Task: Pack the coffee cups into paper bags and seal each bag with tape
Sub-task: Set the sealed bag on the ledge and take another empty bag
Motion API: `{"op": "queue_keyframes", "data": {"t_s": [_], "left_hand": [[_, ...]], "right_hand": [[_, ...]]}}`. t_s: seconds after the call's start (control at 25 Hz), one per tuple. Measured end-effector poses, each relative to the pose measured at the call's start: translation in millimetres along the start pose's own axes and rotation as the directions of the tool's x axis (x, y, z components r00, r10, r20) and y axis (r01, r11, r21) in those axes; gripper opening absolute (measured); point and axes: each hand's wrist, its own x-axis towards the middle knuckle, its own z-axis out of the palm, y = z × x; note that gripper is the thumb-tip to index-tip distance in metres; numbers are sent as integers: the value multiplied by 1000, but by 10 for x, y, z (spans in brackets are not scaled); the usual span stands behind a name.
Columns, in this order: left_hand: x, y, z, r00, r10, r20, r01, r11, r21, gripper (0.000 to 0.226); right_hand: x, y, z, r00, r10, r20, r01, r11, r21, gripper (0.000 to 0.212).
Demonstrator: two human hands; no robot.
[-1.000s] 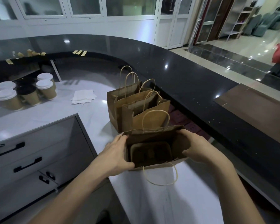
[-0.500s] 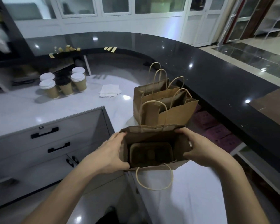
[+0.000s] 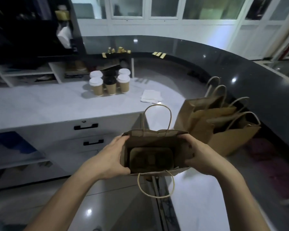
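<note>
Kraft-sleeved coffee cups with round white and black lids stand clustered on the pale glossy surface, well apart from the held bag. The left hand grips the left wall of an open brown paper bag, fingers curled round it. A moulded pulp tray lies inside. The right hand grips the right wall likewise. Further right, other bags with twine handles stand upright.

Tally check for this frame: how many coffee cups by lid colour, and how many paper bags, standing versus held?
White-lidded cups: 4
Black-lidded cups: 2
Standing paper bags: 3
Held paper bag: 1
Total: 10
</note>
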Motion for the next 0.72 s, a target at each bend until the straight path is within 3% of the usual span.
{"op": "queue_keyframes", "data": {"t_s": [0.24,0.72], "left_hand": [[-224,-792,-602,994,-68,-88,65,997,-44,111],[-724,-2454,-1777,978,-113,-176,88,986,-143,108]], "right_hand": [[560,-911,342,994,-102,32,104,993,-51,79],[1391,-2725,1278,982,-172,82,180,979,-99,83]]}}
